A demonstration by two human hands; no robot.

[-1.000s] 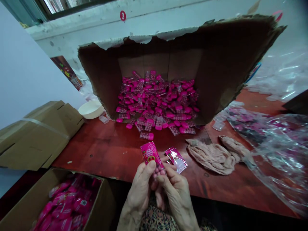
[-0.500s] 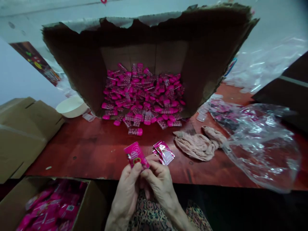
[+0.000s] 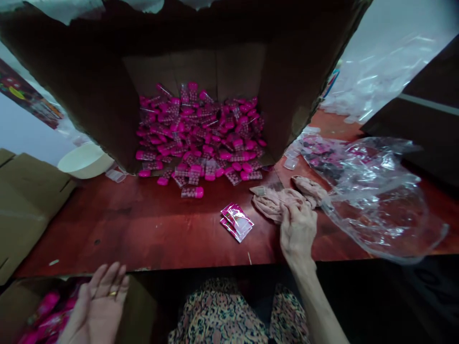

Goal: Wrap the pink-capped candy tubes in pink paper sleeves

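Note:
My left hand (image 3: 102, 301) is held palm up over the cardboard box of pink packets (image 3: 48, 320) at the lower left. Its fingers are stretched out, a ring shows on one of them, and nothing lies in the palm. On the table my right hand (image 3: 298, 234) has its fingers bunched into a crumpled pale pink cloth (image 3: 270, 203), gripping it. To the left of that hand lies a small stack of shiny pink sachets (image 3: 237, 222).
A large cardboard box (image 3: 290, 91) on its side holds many clear bottles with pink caps (image 3: 204, 129); some spill onto the red table (image 3: 143, 229). Clear plastic bags (image 3: 387, 205) lie right. A white bowl (image 3: 86, 162) and folded cardboard (image 3: 32, 205) are left.
The pink packet has left both hands. My left hand moved down left over the box and opened. My right hand moved right onto the cloth. The view shifted slightly.

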